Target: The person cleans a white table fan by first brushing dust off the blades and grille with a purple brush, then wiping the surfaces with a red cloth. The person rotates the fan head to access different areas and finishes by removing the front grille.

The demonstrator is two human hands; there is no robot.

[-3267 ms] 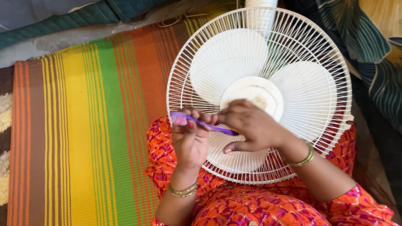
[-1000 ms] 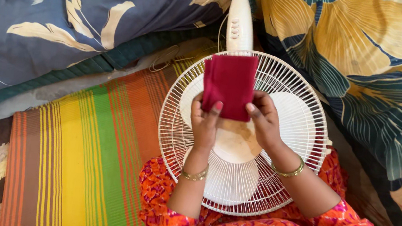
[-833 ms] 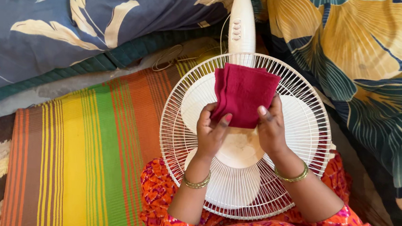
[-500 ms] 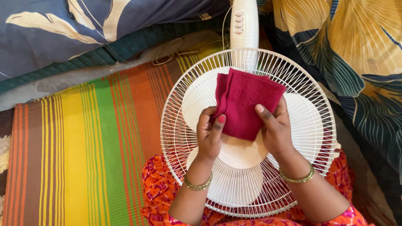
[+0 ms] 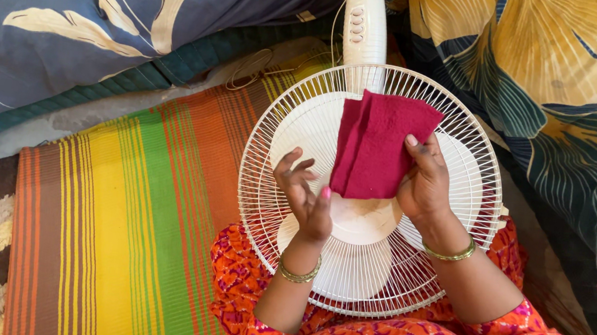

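Folded red cloth (image 5: 380,148) held over the white fan (image 5: 455,228)
The cloth is pinched by the right hand (image 5: 426,184); the left hand (image 5: 307,194), fingers spread, is best kept steadying it flat

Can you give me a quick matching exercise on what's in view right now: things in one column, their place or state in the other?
Things:
1. red cloth
2. left hand
3. white fan
4. striped mat

Place or state:
A. lying grille-up on the person's lap
B. spread on the floor, left of the fan
C. folded, pinched by the right hand
D. open, fingers spread beside the cloth

Pairs: 1-C, 2-D, 3-A, 4-B
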